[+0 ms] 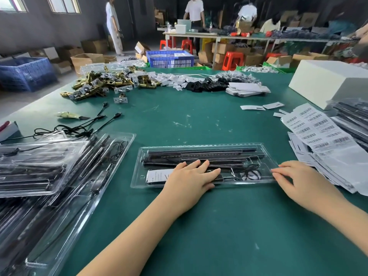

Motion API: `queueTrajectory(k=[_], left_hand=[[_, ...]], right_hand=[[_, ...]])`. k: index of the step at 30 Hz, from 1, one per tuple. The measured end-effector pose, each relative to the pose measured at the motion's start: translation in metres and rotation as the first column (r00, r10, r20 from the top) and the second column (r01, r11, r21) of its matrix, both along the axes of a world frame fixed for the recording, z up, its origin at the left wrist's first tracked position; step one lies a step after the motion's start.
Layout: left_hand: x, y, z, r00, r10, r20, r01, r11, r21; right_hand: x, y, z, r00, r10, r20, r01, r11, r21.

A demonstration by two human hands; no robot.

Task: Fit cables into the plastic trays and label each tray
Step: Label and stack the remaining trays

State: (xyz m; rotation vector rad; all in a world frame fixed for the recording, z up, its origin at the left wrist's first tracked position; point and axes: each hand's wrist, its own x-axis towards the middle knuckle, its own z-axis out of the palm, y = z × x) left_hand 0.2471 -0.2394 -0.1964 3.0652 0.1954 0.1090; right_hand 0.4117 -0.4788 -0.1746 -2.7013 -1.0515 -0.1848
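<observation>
A clear plastic tray [139, 168] lies across the green table in front of me, holding long black bars, a white card and a coiled black cable [249, 172] in its right pocket. My left hand [191, 178] rests flat on the tray's middle, fingers spread over the bars. My right hand [298, 180] touches the tray's right end with its fingertips, holding nothing. Sheets of barcode labels [316, 126] lie to the right. Loose black cables [79, 126] lie at the left.
Stacked clear trays with black bars [49, 172] fill the left side. More filled trays [352, 116] and a white box [328, 80] sit at the right. Brass hardware [99, 84] and small white and black parts [199, 80] lie at the far edge. People stand by tables behind.
</observation>
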Motion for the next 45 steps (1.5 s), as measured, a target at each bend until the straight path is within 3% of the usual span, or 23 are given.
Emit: queueTrajectory(k=[2, 6, 8, 10, 12, 14, 23, 32, 37, 45], left_hand=[[-0.001, 0.000, 0.001, 1.000, -0.008, -0.011, 0.008, 1.000, 0.003], [-0.003, 0.001, 0.004, 1.000, -0.018, -0.020, 0.017, 0.999, -0.029], [-0.003, 0.001, 0.004, 1.000, -0.021, -0.014, 0.020, 0.999, -0.045], [-0.004, 0.001, 0.005, 1.000, -0.022, -0.005, 0.022, 0.999, -0.049], [-0.003, 0.001, 0.004, 1.000, -0.022, -0.001, 0.022, 0.999, -0.046], [-0.003, 0.001, 0.003, 1.000, -0.024, 0.003, 0.024, 0.999, -0.041], [-0.002, 0.003, 0.000, 0.999, -0.022, 0.028, 0.023, 0.999, -0.042], [-0.001, 0.003, -0.003, 0.998, -0.020, 0.052, 0.022, 0.999, -0.041], [0.000, 0.003, -0.003, 0.998, -0.014, 0.059, 0.015, 1.000, -0.027], [-0.002, 0.001, -0.007, 0.996, 0.001, 0.085, 0.000, 1.000, -0.023]], right_hand=[[0.011, 0.002, 0.006, 0.993, -0.020, -0.117, 0.019, 1.000, -0.003], [0.026, 0.015, 0.015, 0.919, -0.152, -0.363, 0.215, 0.966, 0.141], [0.034, 0.022, 0.018, 0.780, -0.160, -0.605, 0.356, 0.908, 0.219], [0.041, 0.026, 0.026, 0.571, -0.167, -0.804, 0.474, 0.866, 0.157], [0.048, 0.028, 0.033, 0.402, -0.204, -0.893, 0.520, 0.853, 0.040], [0.055, 0.030, 0.037, 0.322, -0.235, -0.917, 0.524, 0.851, -0.034], [0.068, 0.041, 0.038, 0.264, -0.352, -0.898, 0.428, 0.877, -0.217], [0.071, 0.045, 0.035, 0.272, -0.363, -0.891, 0.406, 0.883, -0.236], [0.061, 0.043, 0.031, 0.381, -0.346, -0.857, 0.467, 0.872, -0.144], [0.050, 0.028, 0.028, 0.347, -0.223, -0.911, 0.582, 0.813, 0.023]])
